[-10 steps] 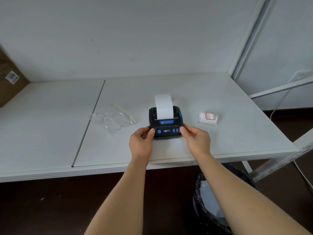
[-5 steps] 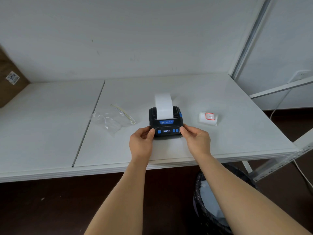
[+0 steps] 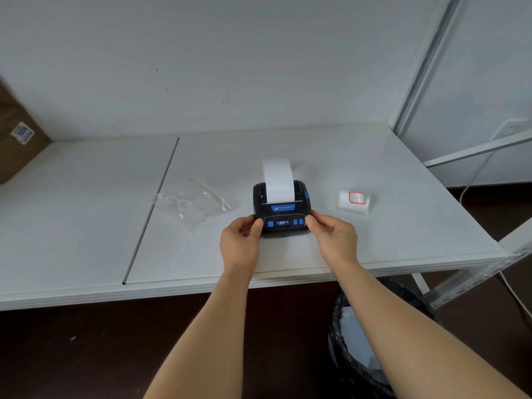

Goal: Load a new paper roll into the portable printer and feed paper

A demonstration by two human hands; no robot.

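Note:
A small black portable printer [image 3: 282, 210] with blue buttons and a lit display stands near the front of the white table [image 3: 374, 240]. Its lid is closed and a strip of white paper [image 3: 278, 180] rises out of its slot and curls backward. My left hand [image 3: 241, 243] holds the printer's front left corner, thumb by the leftmost blue button. My right hand [image 3: 334, 240] holds the front right corner, fingertips against its edge.
A crumpled clear plastic wrapper [image 3: 193, 204] lies left of the printer. A wrapped label roll with a red-framed sticker [image 3: 354, 200] sits to the right. A brown cardboard box [image 3: 17, 139] stands at far left. A black-lined waste bin [image 3: 365, 341] is under the table's front edge.
The paper strip sticks out of the printer slightly farther than before. Both hands stay in place on the printer's front corners.

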